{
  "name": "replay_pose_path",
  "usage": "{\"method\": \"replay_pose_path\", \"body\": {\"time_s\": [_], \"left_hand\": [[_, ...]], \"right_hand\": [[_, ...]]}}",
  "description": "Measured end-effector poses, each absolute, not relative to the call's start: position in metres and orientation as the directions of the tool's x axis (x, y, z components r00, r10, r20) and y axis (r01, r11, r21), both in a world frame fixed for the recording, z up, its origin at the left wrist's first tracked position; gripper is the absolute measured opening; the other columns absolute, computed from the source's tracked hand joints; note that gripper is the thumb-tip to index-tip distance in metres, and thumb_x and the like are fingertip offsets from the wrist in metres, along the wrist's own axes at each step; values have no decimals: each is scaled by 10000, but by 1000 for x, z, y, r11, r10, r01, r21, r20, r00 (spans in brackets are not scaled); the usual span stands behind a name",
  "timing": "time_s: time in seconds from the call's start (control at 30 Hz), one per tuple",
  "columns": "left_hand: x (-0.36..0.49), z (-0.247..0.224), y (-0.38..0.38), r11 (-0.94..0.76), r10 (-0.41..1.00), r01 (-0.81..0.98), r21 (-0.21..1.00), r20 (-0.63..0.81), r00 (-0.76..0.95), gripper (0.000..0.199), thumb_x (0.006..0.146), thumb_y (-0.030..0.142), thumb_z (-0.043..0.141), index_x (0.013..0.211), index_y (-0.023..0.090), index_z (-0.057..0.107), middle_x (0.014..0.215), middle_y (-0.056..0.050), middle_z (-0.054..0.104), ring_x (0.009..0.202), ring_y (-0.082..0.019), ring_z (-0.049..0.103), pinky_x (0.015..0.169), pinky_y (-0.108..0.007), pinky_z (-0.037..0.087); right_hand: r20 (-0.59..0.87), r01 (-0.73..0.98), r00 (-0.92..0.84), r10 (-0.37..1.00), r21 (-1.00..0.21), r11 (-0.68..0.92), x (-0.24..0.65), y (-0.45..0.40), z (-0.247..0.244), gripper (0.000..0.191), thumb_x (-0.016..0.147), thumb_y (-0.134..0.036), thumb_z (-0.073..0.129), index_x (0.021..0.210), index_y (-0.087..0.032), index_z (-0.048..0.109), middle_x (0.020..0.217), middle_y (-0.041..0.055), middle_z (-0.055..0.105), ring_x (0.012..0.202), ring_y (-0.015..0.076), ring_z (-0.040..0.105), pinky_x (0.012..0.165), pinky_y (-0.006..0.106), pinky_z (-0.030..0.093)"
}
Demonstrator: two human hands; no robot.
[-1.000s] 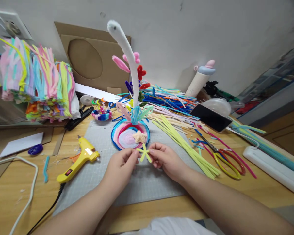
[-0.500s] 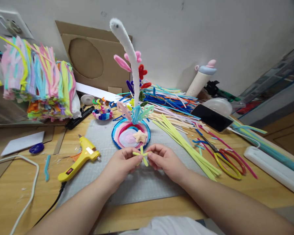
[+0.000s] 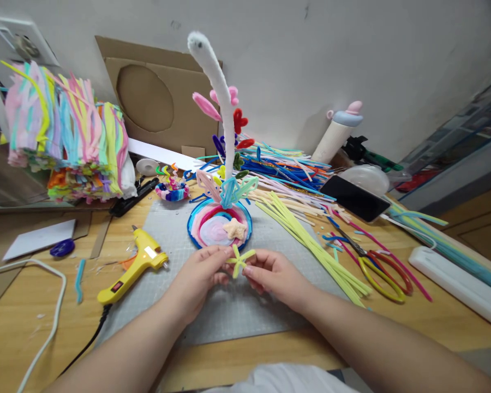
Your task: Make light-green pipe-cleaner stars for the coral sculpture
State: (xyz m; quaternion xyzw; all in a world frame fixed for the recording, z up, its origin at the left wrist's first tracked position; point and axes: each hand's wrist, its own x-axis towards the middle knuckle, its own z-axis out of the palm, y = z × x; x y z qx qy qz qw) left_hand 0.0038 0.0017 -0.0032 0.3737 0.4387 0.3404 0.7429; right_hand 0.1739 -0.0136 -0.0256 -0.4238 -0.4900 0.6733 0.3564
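Between my two hands is a small yellow-green pipe cleaner star [image 3: 238, 262] with several arms. My left hand [image 3: 207, 273] pinches it from the left, and my right hand [image 3: 272, 273] grips it from the right. Just beyond my fingers stands a pipe cleaner craft: a round base [image 3: 191, 236] with coloured rings, a beige star [image 3: 234, 229] on it, looped pastel petals [image 3: 229, 192] at the back and a tall white fuzzy stem [image 3: 228, 125] curving up, with coloured petals beside it. Loose yellow-green pipe cleaners [image 3: 315, 248] lie to the right of my hands.
A yellow hot glue gun [image 3: 135, 267] lies left on the grey cutting mat [image 3: 213, 322]. Scissors [image 3: 380, 273], a phone [image 3: 354, 197] and a white power strip [image 3: 454, 284] are right. Pipe cleaner bundles [image 3: 73, 125], cardboard [image 3: 180, 103] and a bottle [image 3: 335, 134] stand behind.
The yellow-green star has turned between my fingers, so its arms point in different directions. Both hands have shifted their hold slightly. The whole view has moved a little.
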Motion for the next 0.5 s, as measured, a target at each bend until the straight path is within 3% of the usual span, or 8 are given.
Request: {"method": "replay_pose_path", "body": {"time_s": [0.17, 0.5], "left_hand": [[3, -6, 2, 424, 855, -69, 903, -373, 361, 255, 656, 345, 745, 674, 127, 614, 552, 35, 518, 515, -62, 393, 512, -183, 308], [3, -6, 3, 358, 873, 18, 934, -341, 350, 262, 644, 342, 726, 586, 134, 578, 522, 34, 526, 504, -70, 401, 537, -206, 305]], "right_hand": [[-210, -65, -378, 902, -966, -252, 173, -15, -25, 349, 727, -490, 662, 785, -161, 560, 588, -53, 507, 462, 52, 430, 430, 179, 349], [-194, -9, -300, 934, -978, -206, 174, -17, -26, 317, 740, -458, 641, 696, -176, 505, 496, -67, 471, 420, 61, 395, 429, 193, 311]]}}
